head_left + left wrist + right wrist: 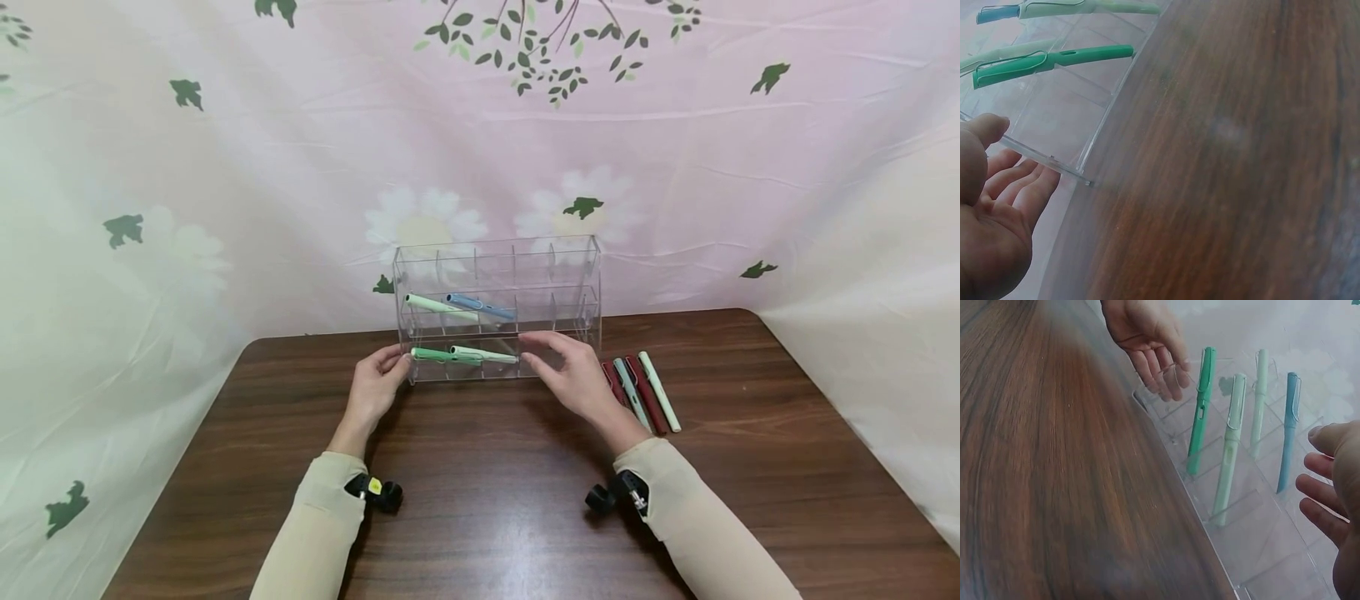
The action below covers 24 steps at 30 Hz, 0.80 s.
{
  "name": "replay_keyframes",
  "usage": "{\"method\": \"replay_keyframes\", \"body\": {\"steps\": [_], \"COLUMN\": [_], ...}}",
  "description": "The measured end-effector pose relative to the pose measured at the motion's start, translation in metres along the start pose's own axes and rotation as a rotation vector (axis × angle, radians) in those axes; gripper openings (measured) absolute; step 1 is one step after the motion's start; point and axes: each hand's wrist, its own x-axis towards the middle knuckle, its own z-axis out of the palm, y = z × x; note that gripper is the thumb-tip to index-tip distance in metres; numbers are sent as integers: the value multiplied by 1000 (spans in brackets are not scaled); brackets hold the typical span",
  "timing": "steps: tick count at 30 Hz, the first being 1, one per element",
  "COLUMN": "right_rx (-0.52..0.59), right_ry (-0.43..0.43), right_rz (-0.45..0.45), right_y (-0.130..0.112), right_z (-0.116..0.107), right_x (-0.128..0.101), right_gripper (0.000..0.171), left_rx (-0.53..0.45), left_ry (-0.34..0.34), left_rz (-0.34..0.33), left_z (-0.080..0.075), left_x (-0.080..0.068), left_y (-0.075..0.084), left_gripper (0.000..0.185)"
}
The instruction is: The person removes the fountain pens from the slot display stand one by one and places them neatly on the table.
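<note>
From the head view, I see a clear rack [540,289] standing on the wooden bench [495,508], the person's left hand [375,387] at its left side. A green pen [433,355] and a mint pen [487,356] lean in the lower tier; a pale pen [441,307] and a blue pen [480,307] slant above them. The right hand [573,375] hovers before the right half. Beyond its wrist, on the bench, lie two dark red pens [646,395], a grey-blue pen [632,393] and a whitish pen [660,392], close together; a low sweep of that sleeve [697,517] could set them rolling.

In the left wrist view, thumb and fingers lie on opposite sides of the rack's edge, so that grip is clamped on it. An uneven tug there could tip the rack and send the slanting pens sliding.

In the right wrist view, this grip is parted and holds nothing, near the blue pen; whether it touches the rack I can't tell. A careless fingertip might dislodge that pen.
</note>
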Motion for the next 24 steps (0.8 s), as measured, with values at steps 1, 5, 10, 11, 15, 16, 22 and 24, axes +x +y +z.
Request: {"method": "replay_keyframes", "body": {"steps": [1,5,10,11,15,16,22,24], "right_rx": [1,5,6,8,7,10,24,29], "right_ry": [-2,-11,-27,-35,-70,-80,-114,-120], "right_rz": [4,10,8,10,22,25,30,38], "right_y": [-1,-4,-8,-8,-10,-10,-14,-15], "right_z": [1,8,15,16,22,23,31,34], "right_x": [0,1,5,6,9,10,13,15], "right_gripper": [29,29,29,30,31,32,33,33], "left_rx": [4,16,10,4,-8,-10,-15,-9], "left_ry": [1,3,-1,-1,-3,-2,5,6], "left_rz": [1,8,17,15,4,2,1,5], "left_z": [0,1,0,-1,0,0,0,0], "left_x": [0,0,0,1,0,0,0,1], "left_y": [0,-1,-2,-2,-2,-3,-3,-3], "left_gripper": [40,40,40,40,40,40,40,40]}}
